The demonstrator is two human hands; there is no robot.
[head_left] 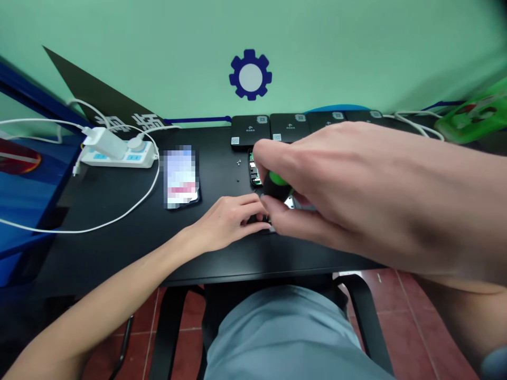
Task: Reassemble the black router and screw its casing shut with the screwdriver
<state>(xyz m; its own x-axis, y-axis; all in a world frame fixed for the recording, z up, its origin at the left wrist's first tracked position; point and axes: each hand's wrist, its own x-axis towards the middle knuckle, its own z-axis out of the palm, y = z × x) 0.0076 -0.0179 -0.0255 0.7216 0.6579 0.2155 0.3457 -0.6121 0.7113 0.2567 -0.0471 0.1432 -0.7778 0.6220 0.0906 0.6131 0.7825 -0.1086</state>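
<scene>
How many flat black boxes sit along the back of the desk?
4, in a row from the left: first box, second box, third box, fourth box. The right hand may hide more.

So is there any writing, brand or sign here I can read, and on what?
Nothing reads in full.
Blue gear symbol on the wall: no words.
Black wedge sign: white characters, cut off, unreadable.
Black boxes: white labels, too small.
Phone: screen blurred.
Power strip: blue marks, too small.
Screwdriver in the right hand: no writing shows.
</scene>
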